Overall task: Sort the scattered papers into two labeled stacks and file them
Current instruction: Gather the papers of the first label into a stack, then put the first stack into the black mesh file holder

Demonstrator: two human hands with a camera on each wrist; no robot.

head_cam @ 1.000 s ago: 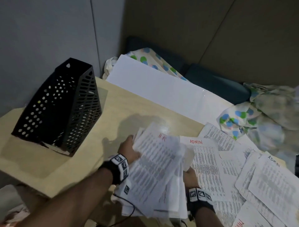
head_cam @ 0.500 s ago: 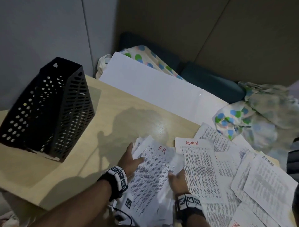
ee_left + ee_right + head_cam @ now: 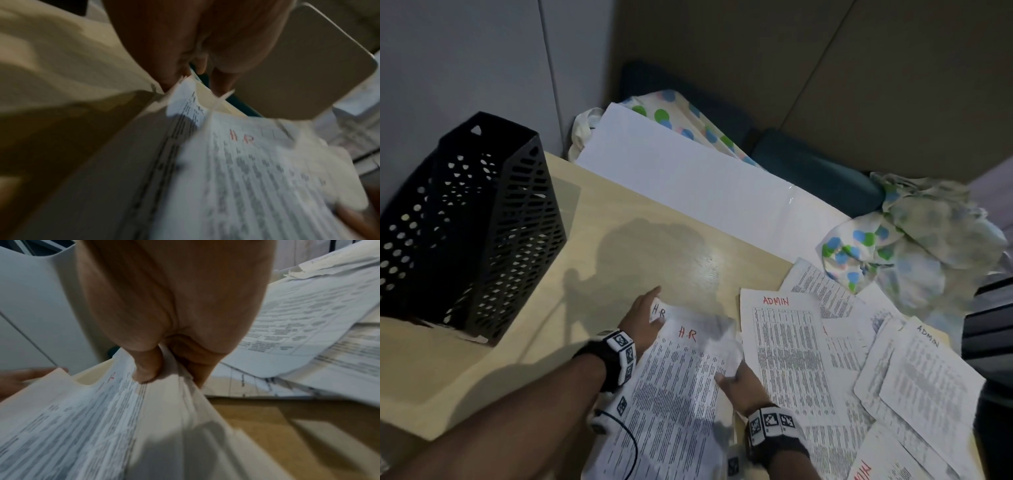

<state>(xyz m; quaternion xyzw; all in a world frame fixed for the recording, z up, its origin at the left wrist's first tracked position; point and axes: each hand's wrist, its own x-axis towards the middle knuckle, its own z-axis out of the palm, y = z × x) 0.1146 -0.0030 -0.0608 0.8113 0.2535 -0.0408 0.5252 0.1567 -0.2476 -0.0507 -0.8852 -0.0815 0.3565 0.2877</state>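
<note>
While right hand grip pinches HR stack edge | left hand flat at its top corner

Right hand pinching paper stack

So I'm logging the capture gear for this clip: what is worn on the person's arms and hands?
The forearms are bare, with no sleeves, and both hands are gloveless. The left wrist carries a black band with white blocks bearing black square-patterned tags; a thin black cable loops below it. The right wrist has a matching black band with the same tagged white blocks.
</note>
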